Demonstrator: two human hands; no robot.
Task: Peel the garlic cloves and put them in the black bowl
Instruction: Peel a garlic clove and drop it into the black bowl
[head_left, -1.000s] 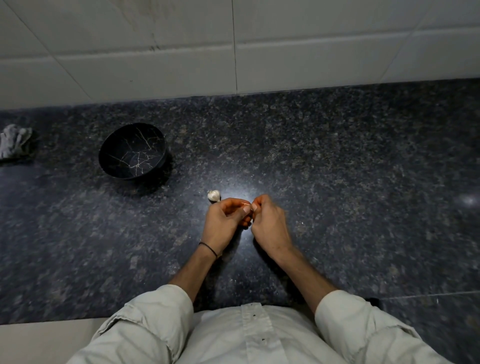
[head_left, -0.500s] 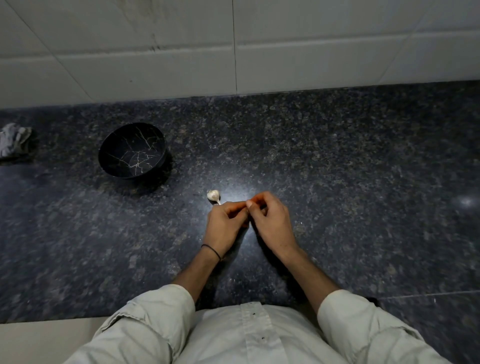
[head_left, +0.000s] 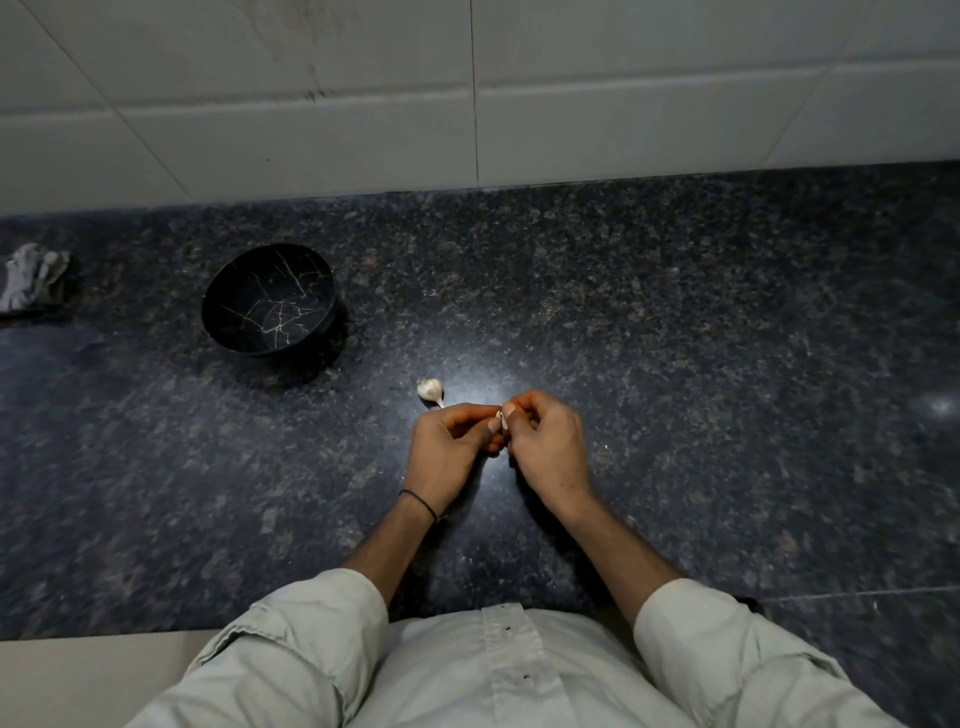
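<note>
My left hand (head_left: 449, 447) and my right hand (head_left: 545, 441) meet just above the dark granite counter (head_left: 675, 364), fingertips together. Between them they pinch a small pale garlic clove (head_left: 502, 419), of which only a sliver shows. A white garlic piece with a short stem (head_left: 430, 391) lies on the counter just beyond my left hand, untouched. The black bowl (head_left: 270, 301) with thin gold crack lines stands upright farther back on the left; I see no cloves inside it.
A crumpled grey cloth (head_left: 31, 280) lies at the far left edge of the counter. A white tiled wall (head_left: 467, 93) rises behind the counter. The counter's front edge runs under my sleeves.
Both hands stayed together in the same spot. The fingers shifted around the clove, and a bit of it now shows between the fingertips.
</note>
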